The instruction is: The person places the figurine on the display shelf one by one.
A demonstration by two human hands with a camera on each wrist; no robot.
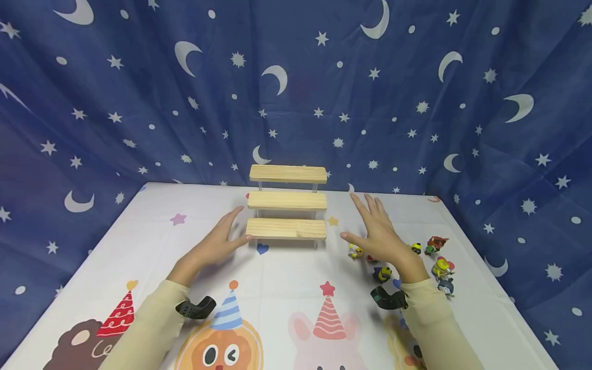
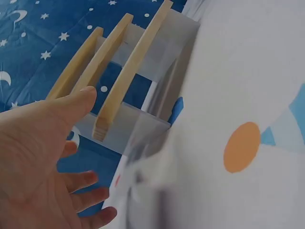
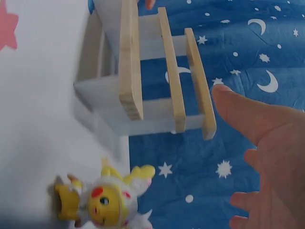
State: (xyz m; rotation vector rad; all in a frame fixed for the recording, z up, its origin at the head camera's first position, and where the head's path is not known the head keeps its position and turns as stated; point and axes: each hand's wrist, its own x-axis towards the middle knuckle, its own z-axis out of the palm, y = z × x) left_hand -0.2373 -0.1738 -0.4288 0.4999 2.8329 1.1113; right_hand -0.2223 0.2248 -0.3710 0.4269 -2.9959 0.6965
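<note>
A three-step rack with pale wooden boards point(image 1: 287, 200) on clear supports stands at the back middle of the table. My left hand point(image 1: 217, 245) is just left of its lowest board, fingers spread and holding nothing; whether the thumb touches the board cannot be told. In the left wrist view the hand point(image 2: 43, 157) is beside the board ends point(image 2: 124, 81). To the rack's right, my right hand point(image 1: 381, 236) hangs with fingers apart and empty, above small figures. The right wrist view has that hand point(image 3: 271, 143) near the boards point(image 3: 174, 76) and a yellow-and-white figure point(image 3: 107, 202).
Several small figures lie at the right, among them a yellow one with dark parts point(image 1: 382, 274), a red-brown one point(image 1: 436, 244), a yellow one point(image 1: 442, 267) and a dark-haired one point(image 1: 446, 287). A printed white cloth point(image 1: 287, 277) covers the table; a blue curtain point(image 1: 296, 92) hangs behind.
</note>
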